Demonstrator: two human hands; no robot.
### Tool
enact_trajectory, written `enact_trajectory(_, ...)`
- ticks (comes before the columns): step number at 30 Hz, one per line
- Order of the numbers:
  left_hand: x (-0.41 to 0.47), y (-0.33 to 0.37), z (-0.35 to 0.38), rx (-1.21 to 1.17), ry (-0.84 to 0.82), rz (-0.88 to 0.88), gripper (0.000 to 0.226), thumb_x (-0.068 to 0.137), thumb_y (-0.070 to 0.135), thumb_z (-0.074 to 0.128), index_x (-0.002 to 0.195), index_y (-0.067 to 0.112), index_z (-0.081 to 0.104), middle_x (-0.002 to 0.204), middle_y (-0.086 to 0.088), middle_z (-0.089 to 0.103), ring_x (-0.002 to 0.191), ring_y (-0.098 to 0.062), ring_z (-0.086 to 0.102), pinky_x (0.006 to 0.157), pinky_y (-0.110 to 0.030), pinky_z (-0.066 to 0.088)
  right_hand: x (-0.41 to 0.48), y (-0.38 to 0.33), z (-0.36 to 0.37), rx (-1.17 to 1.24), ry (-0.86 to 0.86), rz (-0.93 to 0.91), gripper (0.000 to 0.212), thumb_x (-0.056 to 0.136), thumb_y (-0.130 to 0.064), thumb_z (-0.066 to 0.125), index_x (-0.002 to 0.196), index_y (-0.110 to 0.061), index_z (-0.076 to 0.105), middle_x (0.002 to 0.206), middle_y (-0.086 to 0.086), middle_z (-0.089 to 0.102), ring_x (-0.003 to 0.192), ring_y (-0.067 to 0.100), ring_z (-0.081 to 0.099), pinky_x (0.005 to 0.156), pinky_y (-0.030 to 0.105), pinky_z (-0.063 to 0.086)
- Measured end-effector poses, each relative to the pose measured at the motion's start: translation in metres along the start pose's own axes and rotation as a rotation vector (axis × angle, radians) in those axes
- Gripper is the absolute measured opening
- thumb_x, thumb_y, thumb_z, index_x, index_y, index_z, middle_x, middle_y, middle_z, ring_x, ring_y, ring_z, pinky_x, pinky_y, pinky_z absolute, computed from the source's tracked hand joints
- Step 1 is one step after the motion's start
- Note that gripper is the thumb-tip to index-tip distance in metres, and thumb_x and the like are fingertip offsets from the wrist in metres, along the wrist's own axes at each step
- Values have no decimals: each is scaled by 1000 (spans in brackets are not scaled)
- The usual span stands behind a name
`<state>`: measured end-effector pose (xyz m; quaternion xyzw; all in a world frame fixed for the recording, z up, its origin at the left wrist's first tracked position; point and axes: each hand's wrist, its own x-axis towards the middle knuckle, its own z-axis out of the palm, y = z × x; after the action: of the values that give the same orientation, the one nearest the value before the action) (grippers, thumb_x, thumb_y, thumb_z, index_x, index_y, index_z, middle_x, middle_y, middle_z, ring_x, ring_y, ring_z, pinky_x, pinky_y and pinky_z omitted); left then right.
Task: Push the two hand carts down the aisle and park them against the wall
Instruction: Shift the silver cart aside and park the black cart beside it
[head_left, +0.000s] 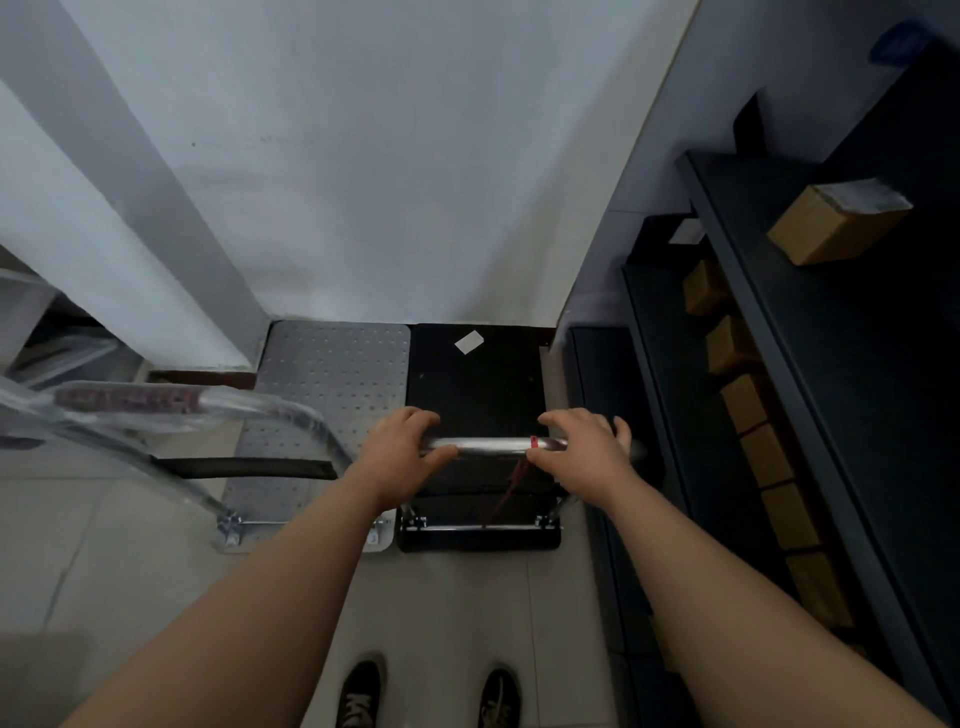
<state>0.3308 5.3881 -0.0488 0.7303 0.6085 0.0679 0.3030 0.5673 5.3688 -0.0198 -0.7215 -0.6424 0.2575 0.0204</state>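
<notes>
Tight spot at the aisle end: white wall (374, 182) straight ahead, a white pillar (130, 249) jutting in on the left, dark shelving (831, 415) crowding the right side. On the upper shelf, 1 cardboard box (836, 223) lying alone near the front edge; on the lower shelf, a row of small cardboard boxes (763, 447) lined up along its edge, exact count hard to tell in the dim light.

Parked side by side with far edges touching the wall: the silver cart (332, 395), its perforated deck bare, and the black cart (475, 384) just to its right, deck bare but for a small white label (468, 341) near the far edge. Barely any gap between the 2 decks, and little room between the black cart and the shelving. Silver cart's handle (197, 410) wrapped in clear plastic, swung out toward the left, untouched.

Left hand (402, 447) and right hand (584, 441) set apart on the black cart's chrome handle bar (493, 446), fingers draped loosely over the top, thumbs underneath, not clenched tight. A red tag (532, 442) tied on the bar beside the right hand, its strap dangling down.

Below, 2 dark shoes (358, 693) on pale floor tiles (104, 545).
</notes>
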Motion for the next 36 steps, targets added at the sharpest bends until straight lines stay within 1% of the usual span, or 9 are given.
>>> enact_trajectory(4,-12,-40,-36,184,4,-56,59,90,48,50,140,17,39,145,-5,41,132,-26,37,112,-40,28,-14,-50,22,-49,22,-115,52,91,-47,54,140,-33,41,148,-7,39,141,14,27,119,47,-2)
enact_trajectory(7,-17,-76,-63,280,27,-110,60,91,46,49,141,18,36,148,-7,38,135,-28,34,114,-43,23,-10,-92,40,-89,-7,-163,52,91,-49,52,140,-33,40,147,-7,39,141,14,26,119,49,-3)
enact_trajectory(12,-20,-131,-96,397,59,-135,62,90,49,46,143,20,32,151,-7,31,140,-28,25,117,-47,12,1,-149,69,-148,-38,-112,45,94,-46,46,135,-27,47,134,-1,51,131,20,39,119,50,5)
enact_trajectory(16,-12,-164,-106,445,-2,-180,64,91,54,40,145,21,27,154,-8,26,144,-29,16,117,-53,4,10,-162,88,-273,-58,-45,33,98,-38,39,124,-27,55,120,0,59,116,24,47,109,45,20)
enact_trajectory(20,-6,-178,-103,481,-43,-186,58,92,55,35,139,21,33,146,-13,36,138,-33,25,117,-55,6,21,-164,93,-271,-51,-23,30,98,-36,38,121,-30,56,115,-3,59,114,21,46,105,44,24)
enact_trajectory(24,-18,-179,-89,498,10,-175,50,93,53,32,128,19,42,134,-13,44,127,-34,36,115,-51,12,28,-165,92,-280,-52,-14,30,98,-36,37,121,-31,56,114,-4,59,112,21,46,101,44,25)
enact_trajectory(27,-29,-181,-83,461,39,-171,45,93,52,32,121,20,47,127,-11,48,122,-32,38,113,-48,16,29,-168,92,-295,-56,-7,30,98,-35,37,122,-31,56,114,-4,59,112,22,46,100,43,25)
enact_trajectory(31,-44,-181,-77,464,53,-168,45,93,52,30,120,21,48,121,-8,50,117,-30,40,111,-46,17,28,-169,91,-278,-59,-8,28,98,-34,37,118,-32,57,111,-4,59,111,21,46,98,42,25)
enact_trajectory(36,-49,-180,-73,469,61,-181,45,93,53,29,120,21,47,121,-8,49,118,-30,40,111,-46,18,21,-166,94,-280,-26,-36,29,99,-36,36,118,-32,57,114,-5,59,112,20,46,98,42,25)
